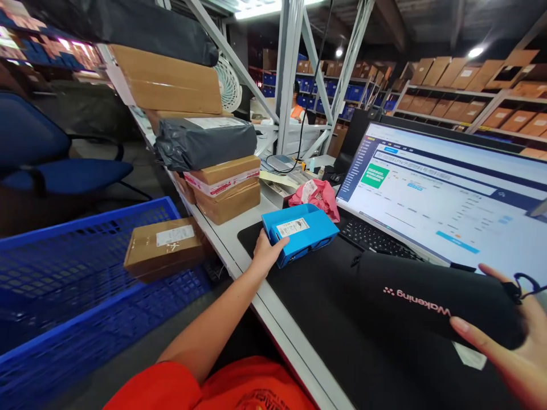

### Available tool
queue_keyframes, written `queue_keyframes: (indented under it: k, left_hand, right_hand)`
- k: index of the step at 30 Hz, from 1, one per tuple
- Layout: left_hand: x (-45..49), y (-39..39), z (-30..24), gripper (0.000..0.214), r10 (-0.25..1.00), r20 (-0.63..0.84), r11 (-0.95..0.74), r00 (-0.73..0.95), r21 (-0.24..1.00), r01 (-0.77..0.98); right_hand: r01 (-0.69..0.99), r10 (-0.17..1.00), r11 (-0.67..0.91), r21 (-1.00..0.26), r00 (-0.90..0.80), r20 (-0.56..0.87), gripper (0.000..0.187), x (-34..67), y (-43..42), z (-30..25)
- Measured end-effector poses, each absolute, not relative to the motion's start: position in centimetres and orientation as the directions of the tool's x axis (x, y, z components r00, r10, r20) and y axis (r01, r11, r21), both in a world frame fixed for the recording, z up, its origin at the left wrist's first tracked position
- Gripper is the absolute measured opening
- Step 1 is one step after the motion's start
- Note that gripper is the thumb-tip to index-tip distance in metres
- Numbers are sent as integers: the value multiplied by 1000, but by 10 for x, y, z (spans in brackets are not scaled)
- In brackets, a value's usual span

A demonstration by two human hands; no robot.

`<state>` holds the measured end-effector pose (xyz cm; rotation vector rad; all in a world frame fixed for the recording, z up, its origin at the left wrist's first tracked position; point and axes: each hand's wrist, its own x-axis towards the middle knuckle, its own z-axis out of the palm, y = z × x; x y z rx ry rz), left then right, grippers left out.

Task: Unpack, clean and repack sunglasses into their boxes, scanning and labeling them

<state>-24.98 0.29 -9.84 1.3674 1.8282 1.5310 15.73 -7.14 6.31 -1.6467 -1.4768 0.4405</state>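
Observation:
My left hand (268, 251) grips the near end of a blue box (307, 230) with a white label, thumb on top and fingers at its side. The box sits on the black desk mat (307, 307). On the right, my right hand (508, 324) is wrapped around the end of a black drawstring bag (423, 290) with "Wakening" printed in pale pink. A cord loop sticks out at that end of the bag. Under the bag, near my right hand, a white paper piece (470, 356) shows in part.
A monitor (444, 188) and keyboard (376, 236) stand behind the bag. Beyond the blue box lies a pink plastic package (318, 196). Stacked parcels (226, 199) line the desk's left side. A blue crate (85, 336) with a carton (166, 247) is below. A person (297, 108) is far back.

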Motion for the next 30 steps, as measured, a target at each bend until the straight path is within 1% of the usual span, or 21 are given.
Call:
queue_keyframes:
  k: [2,4,6,7,9,10,12,14,15,17,19,21,23,25,28,30]
  left_hand:
    - [-237,-8,-93,90,835,311,-111,-454,904,413]
    - [-224,-24,-88,104,812,409,-207,-417,869,450]
    - [-211,-40,-85,108,780,536,-326,-324,789,521]
    - [-205,-46,-84,107,768,581,-372,-269,747,550]
    - [-198,-53,-84,100,772,606,-420,-191,712,562]
    - [-197,-53,-84,95,788,592,-427,-170,724,543]
    - [-196,-50,-82,77,827,534,-400,-175,779,483]
    - [-196,-44,-76,58,843,488,-360,-224,823,439]
    - [-195,-42,-72,51,836,488,-354,-249,828,434]
    - [-192,-38,-61,44,781,561,-409,-275,792,454]
    - [-188,-35,-51,43,681,688,-523,-251,697,490]
    - [-184,-31,-45,43,560,804,-627,-199,568,533]
    - [-182,-26,-44,46,461,879,-685,-124,441,580]
    - [-182,-21,-47,51,382,923,-714,-50,329,618]
    - [-185,-19,-51,54,329,944,-726,16,242,644]
    - [-185,-21,-50,52,363,930,-729,58,244,640]
  right_hand:
    - [595,929,84,-799,244,280,91,159,-74,64]
    - [521,926,100,-848,263,271,90,163,-74,63]
    - [420,925,131,-898,274,263,91,168,-72,60]
    - [364,926,152,-919,272,261,90,170,-70,59]
    - [259,929,195,-946,260,262,88,175,-68,56]
    - [221,928,214,-951,257,269,86,176,-67,56]
    - [198,920,244,-949,263,291,85,178,-68,56]
    - [218,912,254,-942,271,309,86,179,-71,58]
    - [233,910,252,-939,274,312,86,179,-73,60]
    - [248,904,246,-937,289,314,87,178,-76,63]
    - [234,896,252,-939,310,318,88,179,-78,67]
    - [208,889,264,-942,326,321,89,180,-79,69]
    - [209,884,270,-940,333,328,90,182,-81,72]
    - [248,880,263,-933,336,337,91,184,-85,75]
    - [396,870,236,-887,321,374,95,189,-95,81]
    - [555,828,242,-796,310,468,96,191,-103,84]
